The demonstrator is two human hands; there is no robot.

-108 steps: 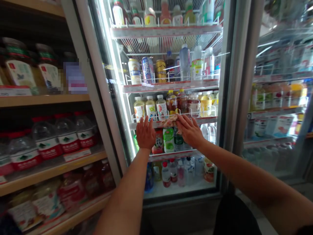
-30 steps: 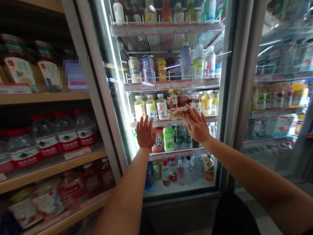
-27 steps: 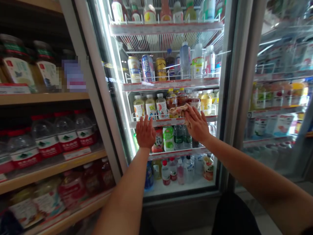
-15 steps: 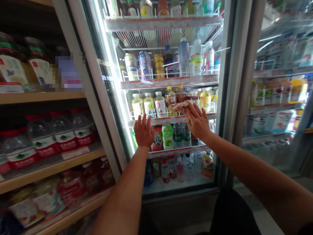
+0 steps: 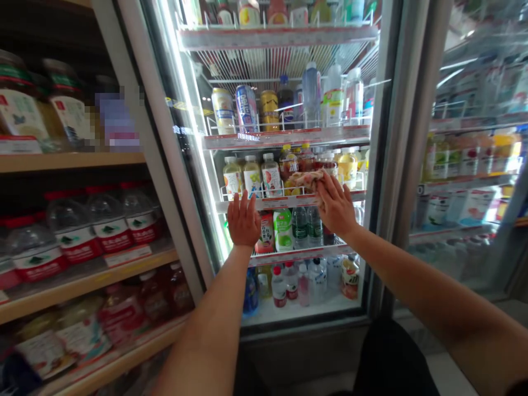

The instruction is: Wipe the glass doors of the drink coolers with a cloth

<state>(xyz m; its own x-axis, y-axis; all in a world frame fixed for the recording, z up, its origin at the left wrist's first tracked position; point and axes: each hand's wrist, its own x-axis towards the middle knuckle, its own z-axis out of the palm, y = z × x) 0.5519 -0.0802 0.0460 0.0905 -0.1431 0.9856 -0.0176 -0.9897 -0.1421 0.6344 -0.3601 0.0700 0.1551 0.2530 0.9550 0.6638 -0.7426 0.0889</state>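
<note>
My left hand [image 5: 243, 220] lies flat with fingers spread on the glass door [image 5: 284, 99] of a lit drinks fridge, at the level of the third shelf [image 5: 289, 201]. My right hand [image 5: 336, 204] presses a crumpled patterned cloth [image 5: 304, 179] against the same glass, a little higher and to the right, its fingers stretched over the cloth. Behind the glass stand rows of juice bottles [image 5: 252, 175], cans [image 5: 246, 108] and water bottles [image 5: 300, 225].
Wooden shelves [image 5: 82, 159] at the left carry large water jugs [image 5: 103, 220] and jars [image 5: 70, 110]. A second glass-door fridge [image 5: 474, 143] stands at the right. The metal door frame [image 5: 385, 165] runs between the two fridges.
My right hand has slid the cloth up and to the right across the glass, from the third shelf's edge to the bottles above it. My left hand stayed in place.
</note>
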